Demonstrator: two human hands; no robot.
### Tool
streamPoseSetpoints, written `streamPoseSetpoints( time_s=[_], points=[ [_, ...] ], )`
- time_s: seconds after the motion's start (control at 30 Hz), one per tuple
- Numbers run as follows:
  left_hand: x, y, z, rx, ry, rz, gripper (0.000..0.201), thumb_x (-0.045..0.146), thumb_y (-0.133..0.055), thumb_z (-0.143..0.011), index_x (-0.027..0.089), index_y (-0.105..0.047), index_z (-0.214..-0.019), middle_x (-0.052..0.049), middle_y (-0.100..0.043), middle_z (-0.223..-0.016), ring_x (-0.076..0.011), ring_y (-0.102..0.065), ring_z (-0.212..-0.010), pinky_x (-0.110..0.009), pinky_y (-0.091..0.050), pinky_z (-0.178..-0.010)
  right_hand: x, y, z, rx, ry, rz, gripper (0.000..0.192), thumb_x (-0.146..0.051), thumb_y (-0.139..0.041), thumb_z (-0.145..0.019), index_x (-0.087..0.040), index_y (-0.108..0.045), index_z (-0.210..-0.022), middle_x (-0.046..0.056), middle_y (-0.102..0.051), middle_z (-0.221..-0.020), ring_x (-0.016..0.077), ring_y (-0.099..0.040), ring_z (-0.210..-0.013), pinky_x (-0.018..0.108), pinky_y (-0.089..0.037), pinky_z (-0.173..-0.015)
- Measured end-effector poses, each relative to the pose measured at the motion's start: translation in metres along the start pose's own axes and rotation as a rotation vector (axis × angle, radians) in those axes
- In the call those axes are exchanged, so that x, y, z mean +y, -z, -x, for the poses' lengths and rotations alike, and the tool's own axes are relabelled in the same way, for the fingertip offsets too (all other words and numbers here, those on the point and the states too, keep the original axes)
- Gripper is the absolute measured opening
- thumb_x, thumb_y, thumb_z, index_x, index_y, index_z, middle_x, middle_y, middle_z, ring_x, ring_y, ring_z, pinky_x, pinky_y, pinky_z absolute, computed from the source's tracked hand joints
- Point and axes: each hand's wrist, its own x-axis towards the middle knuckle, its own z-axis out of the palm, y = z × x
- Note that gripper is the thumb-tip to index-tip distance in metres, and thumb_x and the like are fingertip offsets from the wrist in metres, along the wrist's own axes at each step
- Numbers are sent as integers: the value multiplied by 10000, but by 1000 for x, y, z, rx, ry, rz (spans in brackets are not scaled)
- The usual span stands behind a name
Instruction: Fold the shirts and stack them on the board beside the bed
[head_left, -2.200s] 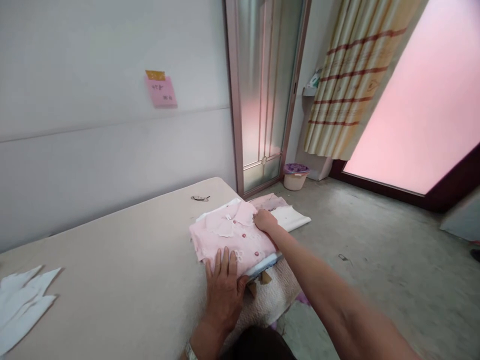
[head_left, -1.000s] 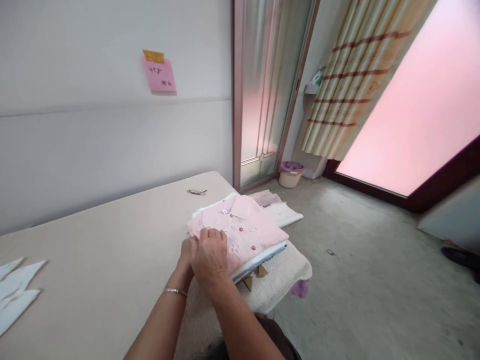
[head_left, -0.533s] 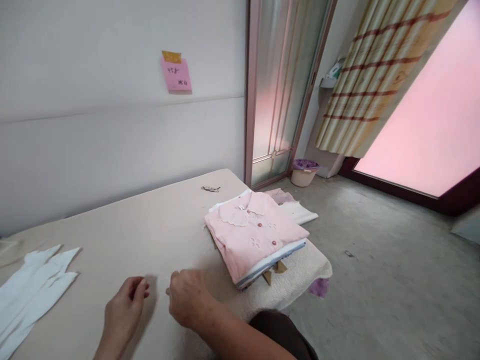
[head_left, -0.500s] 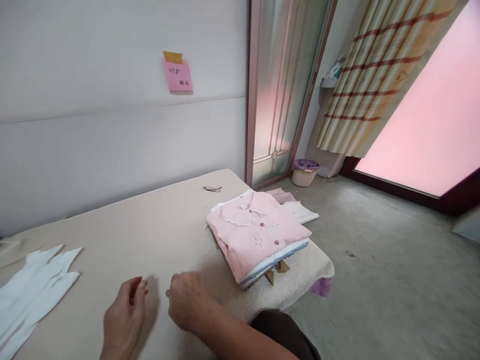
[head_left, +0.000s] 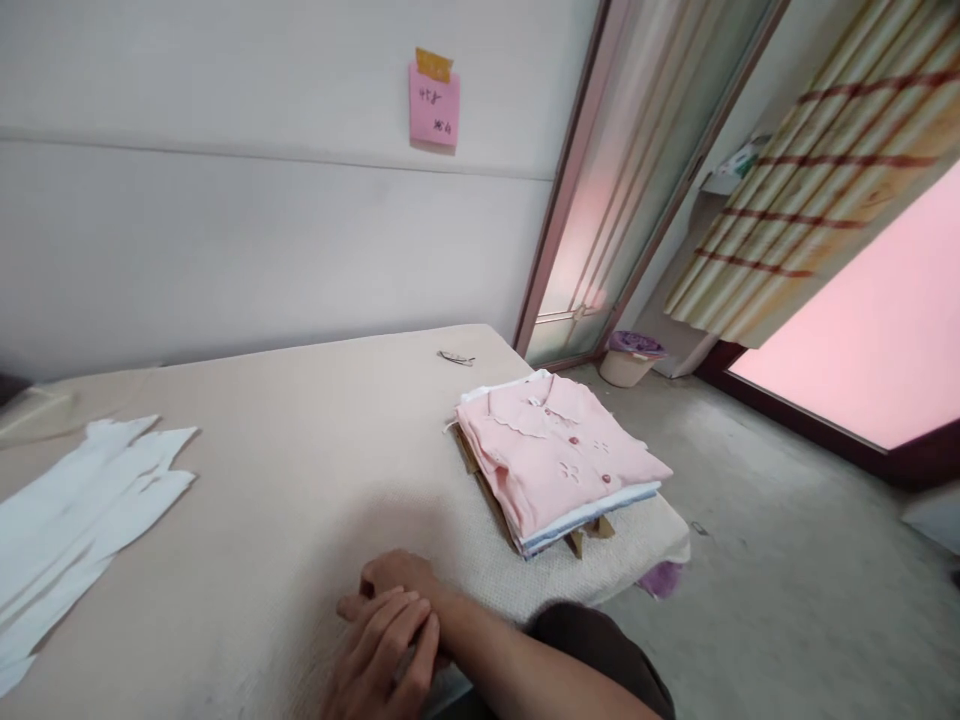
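Note:
My left hand (head_left: 386,655) lies across the back of my right hand and wrist, fingers extended and slightly apart, holding nothing. Beneath it, my right hand (head_left: 397,572) rests over the covered tabletop with its fingers curled in loosely; nothing shows in them, and part of this hand is hidden. To the right of both hands sits a stack of folded clothes, topped by a pink shirt (head_left: 559,455) with a scalloped collar and red buttons. Overlapping white cut pieces (head_left: 97,520) lie at the far left of the table.
A pair of glasses (head_left: 456,358) lies near the table's back edge. Brown cardboard (head_left: 487,490) shows under the clothes. A pink note (head_left: 434,108) is taped to the wall. On the floor beyond stands a lined bin (head_left: 628,365), near a patterned curtain (head_left: 810,190).
My left hand has moved right and come onto my right hand; before, the two were apart. The view has shifted, and the clothes stack has stayed in place.

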Motion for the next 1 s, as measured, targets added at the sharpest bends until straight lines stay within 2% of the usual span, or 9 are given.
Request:
streamPoseSetpoints(
  time_s=[0.1, 0.2, 0.47, 0.57, 0.67, 0.8, 0.83, 0.9, 1.0],
  points=[
    [-6, 1, 10, -23, 30, 7, 291, 4, -511, -908, 106, -702, -1101, -136, -688, -1073, -248, -628, -1111, -405, -514, -982, 6, -4, -9, -112, -4, 49, 153, -315, -673, -822, -249, -801, -874, 66, -775, -827, 259, -743, -807, 313, -560, -636],
    [-6, -4, 20, -26, 76, 31, 237, 44, -632, -882, 120, -693, -1099, -128, -683, -1050, -250, -630, -1062, -415, -530, -944, 10, -3, -9, -160, 44, 74, 182, -279, -658, -829, -256, -803, -937, 52, -777, -851, 243, -739, -826, 284, -545, -639],
    [-12, -2, 19, 14, 128, 46, 241, 88, -798, -788, 130, -674, -991, -94, -676, -933, -224, -649, -924, -377, -549, -835, 18, 11, 12, -103, 193, -95, 273, -242, -642, -851, -198, -780, -1082, 81, -784, -1025, 219, -727, -928, 240, -508, -694],
    [-17, -1, 18, 18, 113, 7, 283, 74, -764, -813, 114, -674, -1078, -133, -694, -1042, -263, -658, -1044, -423, -559, -912, 18, 16, 10, -87, 215, -153, 263, -228, -644, -859, -163, -773, -1079, 78, -784, -1019, 189, -724, -910, 205, -498, -698],
    [-18, -4, 22, -31, 98, -14, 368, 25, -649, -868, 95, -642, -1229, -182, -668, -1222, -292, -624, -1195, -441, -555, -982, 20, 19, 6, -98, 236, -72, 248, -200, -706, -788, -189, -776, -1025, 37, -789, -945, 188, -725, -853, 207, -498, -675],
    [-16, -7, 30, -15, 121, -9, 299, -6, -622, -862, 87, -666, -1143, -171, -673, -1122, -280, -634, -1118, -424, -562, -932, 17, 21, 12, -113, 255, 60, 311, -183, -783, -688, -210, -768, -998, 38, -784, -928, 218, -727, -845, 237, -494, -675],
    [-16, -7, 31, -11, 126, -3, 270, -14, -631, -852, 84, -671, -1100, -168, -671, -1090, -281, -635, -1094, -428, -560, -919, 14, 23, 15, -84, 235, 77, 272, -207, -775, -712, -211, -763, -984, 46, -780, -919, 224, -725, -844, 248, -492, -674],
    [-16, -6, 31, -25, 115, 16, 237, -31, -645, -832, 88, -673, -1035, -158, -668, -1046, -280, -638, -1059, -435, -555, -905, 9, 28, 26, 75, 139, 99, 190, -319, -711, -823, -207, -738, -974, 63, -763, -895, 237, -713, -826, 280, -487, -671],
    [-19, -3, 23, -15, 132, -5, 231, -45, -691, -800, 103, -658, -973, -114, -663, -952, -230, -644, -948, -379, -553, -842, 10, 50, 47, 498, -26, 220, 209, -355, -548, -960, -196, -657, -1040, 89, -715, -942, 249, -670, -829, 335, -475, -711]
  ],
)
